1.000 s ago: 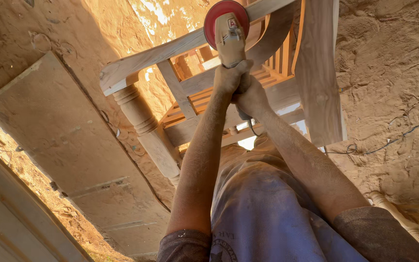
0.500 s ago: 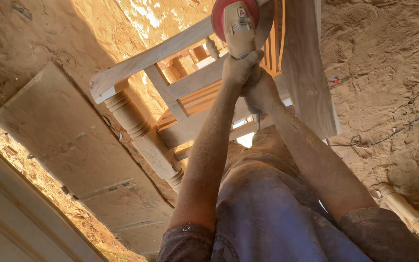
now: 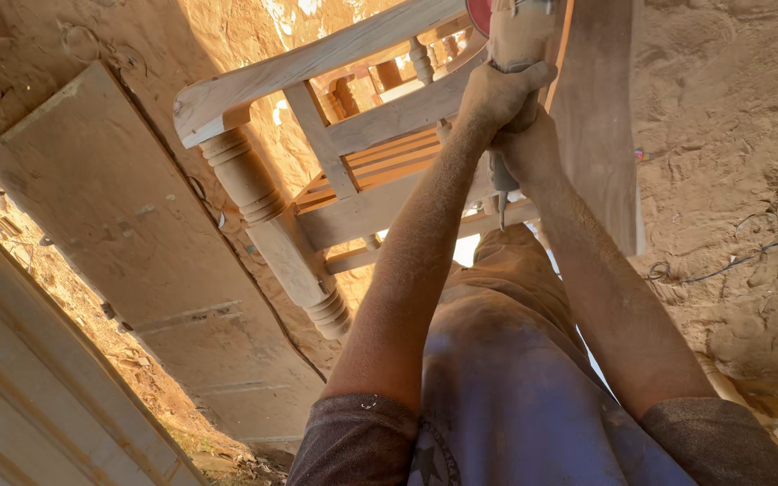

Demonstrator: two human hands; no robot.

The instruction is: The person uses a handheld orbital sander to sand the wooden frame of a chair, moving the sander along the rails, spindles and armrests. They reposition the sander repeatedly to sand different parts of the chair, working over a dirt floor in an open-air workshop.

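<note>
Both hands gripping sander, wooden chair; sawdust-covered floor

Dusty flat board on sawdust-covered ground, thin cable

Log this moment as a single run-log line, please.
left hand: grips sander body | right hand: grips sander below | red disc: against unfinished wooden chair | floor: sawdust-covered
</note>
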